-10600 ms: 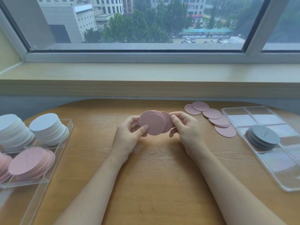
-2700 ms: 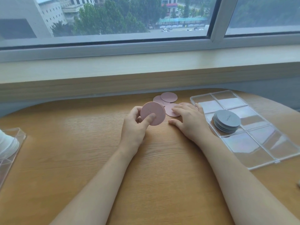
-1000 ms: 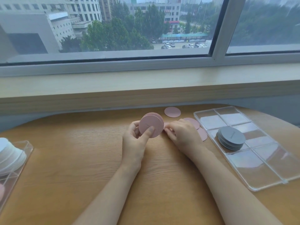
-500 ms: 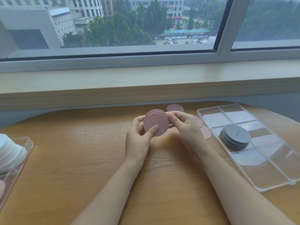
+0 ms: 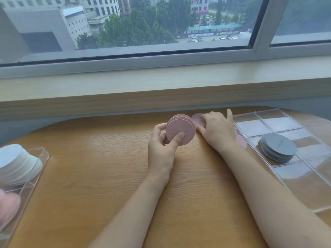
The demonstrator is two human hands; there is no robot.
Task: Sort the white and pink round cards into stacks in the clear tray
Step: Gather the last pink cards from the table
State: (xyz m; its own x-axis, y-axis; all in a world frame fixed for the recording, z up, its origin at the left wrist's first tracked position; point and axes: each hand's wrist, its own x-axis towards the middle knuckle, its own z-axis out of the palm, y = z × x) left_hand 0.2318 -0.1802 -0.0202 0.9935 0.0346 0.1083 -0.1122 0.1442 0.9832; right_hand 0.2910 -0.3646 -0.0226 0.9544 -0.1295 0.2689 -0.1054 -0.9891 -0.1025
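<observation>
My left hand point(image 5: 161, 145) grips a small stack of pink round cards point(image 5: 180, 130) upright above the table, thumb on the front card. My right hand point(image 5: 216, 131) lies on the table just right of it, its fingertips resting on a loose pink card point(image 5: 197, 119) that lies flat. Another loose pink card point(image 5: 240, 141) peeks out beside my right wrist. At the far left stands the clear tray point(image 5: 43, 154) with a stack of white round cards point(image 5: 16, 161) and a blurred pink stack point(image 5: 7, 206) nearer me.
A clear compartment tray point(image 5: 268, 111) lies at the right with a stack of grey round cards point(image 5: 278, 146) in one cell. The window sill point(image 5: 161, 83) runs behind the wooden table point(image 5: 107, 176).
My right hand left the stack in my left hand and went back down to the table, onto a loose pink card. The left hand kept its grip on the stack.
</observation>
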